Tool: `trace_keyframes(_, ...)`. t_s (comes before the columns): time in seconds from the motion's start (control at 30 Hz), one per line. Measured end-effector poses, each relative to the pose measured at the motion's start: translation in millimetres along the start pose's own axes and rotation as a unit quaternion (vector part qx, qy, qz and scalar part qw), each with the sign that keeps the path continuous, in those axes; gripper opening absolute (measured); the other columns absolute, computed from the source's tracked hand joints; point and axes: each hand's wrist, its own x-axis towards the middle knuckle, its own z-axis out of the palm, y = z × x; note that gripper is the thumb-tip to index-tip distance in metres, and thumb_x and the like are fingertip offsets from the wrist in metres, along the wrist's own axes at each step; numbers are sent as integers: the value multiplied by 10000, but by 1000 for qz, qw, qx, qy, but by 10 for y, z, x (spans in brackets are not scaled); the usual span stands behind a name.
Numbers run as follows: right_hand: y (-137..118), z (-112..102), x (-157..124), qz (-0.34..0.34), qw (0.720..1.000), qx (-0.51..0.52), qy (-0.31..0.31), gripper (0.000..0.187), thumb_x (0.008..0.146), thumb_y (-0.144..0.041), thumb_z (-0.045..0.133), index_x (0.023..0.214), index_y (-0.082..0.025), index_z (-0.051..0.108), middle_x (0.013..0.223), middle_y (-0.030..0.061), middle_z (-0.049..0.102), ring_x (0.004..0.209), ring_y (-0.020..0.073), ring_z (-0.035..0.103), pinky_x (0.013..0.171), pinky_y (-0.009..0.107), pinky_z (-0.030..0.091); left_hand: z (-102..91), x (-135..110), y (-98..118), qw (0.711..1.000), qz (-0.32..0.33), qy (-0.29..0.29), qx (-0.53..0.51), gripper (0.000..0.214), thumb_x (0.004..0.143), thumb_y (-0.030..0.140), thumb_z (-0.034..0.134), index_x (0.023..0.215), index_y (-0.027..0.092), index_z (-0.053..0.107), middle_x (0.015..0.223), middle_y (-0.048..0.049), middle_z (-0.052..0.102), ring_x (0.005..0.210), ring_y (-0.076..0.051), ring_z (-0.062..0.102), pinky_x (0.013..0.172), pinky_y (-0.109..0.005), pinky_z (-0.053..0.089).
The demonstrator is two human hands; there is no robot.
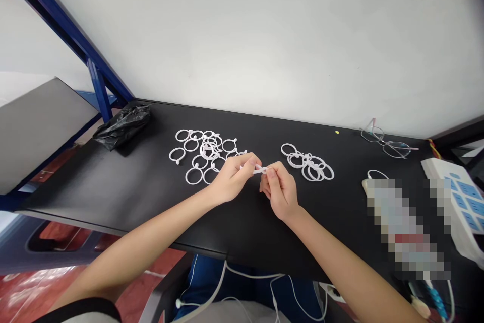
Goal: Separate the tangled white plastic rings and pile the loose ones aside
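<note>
Pinching one white ring (258, 170) with left hand (235, 176) and right hand (280, 191) fingertips — left pile (209, 150) and right pile (312, 164) lie nearer the tabletop's (234, 232) back edge, which is done unclear.

2 bare arms reach in from the near side, slanting toward each other. The left forearm (151, 233) runs from the near left toward the far right; the right forearm (336, 257) runs from the near right toward the far left. Both wrists look almost straight. The left hand (233, 178) and right hand (282, 191) sit just beside each other, each pinching between thumb and fingers. The right hand's lower fingers (265, 188) curl inward.
</note>
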Motion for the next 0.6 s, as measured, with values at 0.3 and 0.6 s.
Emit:
trace_keyframes(0.3,-62,-4,43,19,994,-101,38,261,1034,-310,308,937,-215,530,701,-13,600,485,89,511,531,261,457,-131,83,16,994,2,37,99,407,985,464,359,799,163,560,634,27,483,583,-108,423,583,-245,353)
trace_keyframes(0.6,43,-276,263,121,955,-268,26,289,914,-359,513,1118,-171,594,1472,226,413,701,167,680,615,365,566,-190,138,-80,956,25,27,292,418,852,581,594,941,173,610,706,5,581,639,-145,534,651,-272,428)
